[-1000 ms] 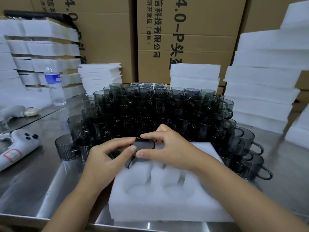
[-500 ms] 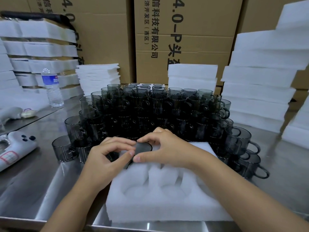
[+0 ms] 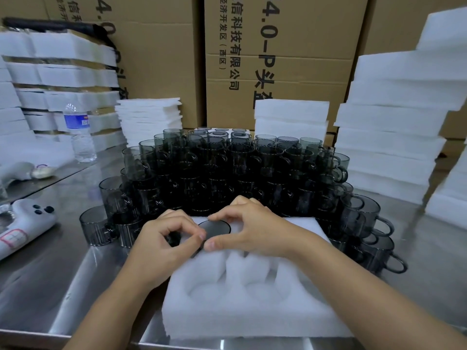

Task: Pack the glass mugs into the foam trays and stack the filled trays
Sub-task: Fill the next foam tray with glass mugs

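A white foam tray (image 3: 247, 311) with round pockets lies at the table's front edge. A smoky grey glass mug (image 3: 217, 227) sits low in its far-left pocket, rim just showing. My left hand (image 3: 164, 246) and my right hand (image 3: 252, 228) curl around that mug's rim from either side, thumbs and forefingers nearly meeting over it. Behind the tray stands a big stacked heap of grey glass mugs (image 3: 227, 168). The tray's two near pockets hold nothing.
Stacks of white foam trays (image 3: 394, 137) rise at the right, foam blocks (image 3: 290, 117) and thin foam sheets (image 3: 149, 120) at the back. Filled tray stacks (image 3: 63, 79) stand at the left. A water bottle (image 3: 79, 132) and a white handheld tool (image 3: 22, 228) lie left. Cardboard boxes (image 3: 273, 59) form the backdrop.
Both hands have pushed the mug lower into the far-left pocket; its handle and rim show less than before. My left fingers have curled in more tightly.
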The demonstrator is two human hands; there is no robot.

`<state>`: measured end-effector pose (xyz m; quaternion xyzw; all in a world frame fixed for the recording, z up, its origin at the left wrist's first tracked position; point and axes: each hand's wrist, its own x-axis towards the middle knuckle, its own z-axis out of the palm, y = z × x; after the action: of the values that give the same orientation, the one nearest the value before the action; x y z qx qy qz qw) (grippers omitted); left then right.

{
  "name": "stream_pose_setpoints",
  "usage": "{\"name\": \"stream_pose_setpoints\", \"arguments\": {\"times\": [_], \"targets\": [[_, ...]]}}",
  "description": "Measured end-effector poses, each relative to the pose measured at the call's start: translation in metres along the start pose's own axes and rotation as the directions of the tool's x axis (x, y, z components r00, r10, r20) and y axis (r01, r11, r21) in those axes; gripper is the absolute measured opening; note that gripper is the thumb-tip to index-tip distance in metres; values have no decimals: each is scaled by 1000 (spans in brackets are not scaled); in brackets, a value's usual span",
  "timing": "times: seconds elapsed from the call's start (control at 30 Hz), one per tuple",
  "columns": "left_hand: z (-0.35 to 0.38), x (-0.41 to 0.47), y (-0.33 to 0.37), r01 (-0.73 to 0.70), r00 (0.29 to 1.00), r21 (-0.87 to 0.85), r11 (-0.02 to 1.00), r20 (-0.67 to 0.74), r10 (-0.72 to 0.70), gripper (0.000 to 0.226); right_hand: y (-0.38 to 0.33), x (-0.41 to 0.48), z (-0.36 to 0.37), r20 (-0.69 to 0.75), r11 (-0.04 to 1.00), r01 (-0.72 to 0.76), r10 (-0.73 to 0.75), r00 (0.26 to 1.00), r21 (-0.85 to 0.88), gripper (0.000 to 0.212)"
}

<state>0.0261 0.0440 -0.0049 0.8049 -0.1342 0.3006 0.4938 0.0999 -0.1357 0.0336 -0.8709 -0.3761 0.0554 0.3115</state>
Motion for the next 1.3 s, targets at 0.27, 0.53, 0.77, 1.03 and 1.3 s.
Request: {"name": "stream_pose_setpoints", "arguments": {"times": [0.27,0.53,0.77,1.03,1.3], "targets": [[0,-1,-1,-22,1000,24,999,7,22,15,5,0,-3,-40,987,6,0,999,162,44],[-17,11,12,-195,730,620,760,-425,535,17,2,-4,-3,-35,988,-1,6,999,157,43],[-54,50,24,357,865,641,679,-502,20,60,2,-4,-2,-34,985,-8,14,999,172,44],[-55,63,19,366,896,716,594,-444,-16,43,3,-4,-1,-46,985,-11,19,999,169,44],[-60,80,15,317,935,828,463,-354,-6,46,4,-4,0,-42,983,-10,18,999,181,44]]}}
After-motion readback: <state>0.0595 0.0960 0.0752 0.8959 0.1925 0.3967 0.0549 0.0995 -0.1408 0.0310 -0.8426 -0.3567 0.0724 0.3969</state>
